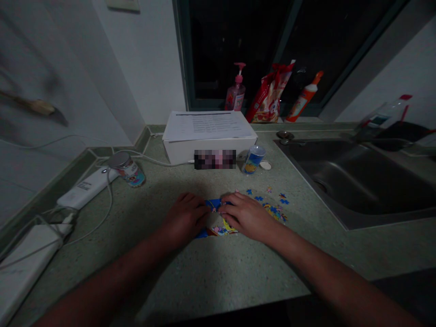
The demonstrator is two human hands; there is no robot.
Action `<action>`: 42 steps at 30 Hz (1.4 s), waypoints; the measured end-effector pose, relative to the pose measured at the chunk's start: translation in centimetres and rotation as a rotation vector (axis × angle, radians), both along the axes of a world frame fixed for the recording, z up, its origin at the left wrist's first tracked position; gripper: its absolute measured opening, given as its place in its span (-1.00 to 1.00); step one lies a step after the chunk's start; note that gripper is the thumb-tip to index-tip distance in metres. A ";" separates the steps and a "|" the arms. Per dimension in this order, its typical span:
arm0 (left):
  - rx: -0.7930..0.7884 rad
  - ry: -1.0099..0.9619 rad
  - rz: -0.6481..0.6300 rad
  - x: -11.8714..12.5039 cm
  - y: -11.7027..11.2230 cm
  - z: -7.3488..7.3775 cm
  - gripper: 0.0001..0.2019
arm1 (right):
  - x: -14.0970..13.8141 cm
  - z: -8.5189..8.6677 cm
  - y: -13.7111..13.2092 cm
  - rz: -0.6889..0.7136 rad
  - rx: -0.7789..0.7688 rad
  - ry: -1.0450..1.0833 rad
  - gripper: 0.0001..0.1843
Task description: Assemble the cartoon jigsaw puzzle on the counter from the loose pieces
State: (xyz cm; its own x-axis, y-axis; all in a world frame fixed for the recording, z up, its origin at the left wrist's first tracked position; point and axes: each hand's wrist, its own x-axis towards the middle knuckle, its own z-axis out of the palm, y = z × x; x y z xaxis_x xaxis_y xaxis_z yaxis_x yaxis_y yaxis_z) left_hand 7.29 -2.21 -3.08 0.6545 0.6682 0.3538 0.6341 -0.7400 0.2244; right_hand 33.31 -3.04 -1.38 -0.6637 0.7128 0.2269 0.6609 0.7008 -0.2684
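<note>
A partly joined jigsaw puzzle (220, 230) lies flat on the counter, blue along its top, with a bare gap in its middle. My left hand (185, 217) rests on its left side, fingers bent and pressed down on the edge. From the right, my right hand (250, 215) reaches over the upper part, its fingers closed at the blue strip (214, 203) on a small puzzle piece that is mostly hidden. Loose puzzle pieces (274, 210) are heaped beside the right wrist, and several single blue ones (259, 198) are scattered behind it.
Behind the hands stand a blue can (254, 160), its lid (265, 165) and a white box (207, 147) with a pixelated device before it. A jar (127, 170), power strips (86, 187) and cables occupy the left. A sink (340, 225) is at right.
</note>
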 end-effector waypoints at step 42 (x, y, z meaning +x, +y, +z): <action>0.009 -0.019 0.064 -0.1 0.0 0.4 -0.84 | -0.2 0.3 0.2 -0.049 0.050 0.055 -0.77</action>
State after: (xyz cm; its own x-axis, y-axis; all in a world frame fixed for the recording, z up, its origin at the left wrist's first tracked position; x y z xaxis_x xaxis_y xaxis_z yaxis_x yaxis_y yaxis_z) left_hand 7.17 -2.23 -2.67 0.6037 0.7052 0.3718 0.6758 -0.7001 0.2305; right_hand 33.13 -2.82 -1.13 -0.6134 0.7312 0.2985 0.6801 0.6812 -0.2711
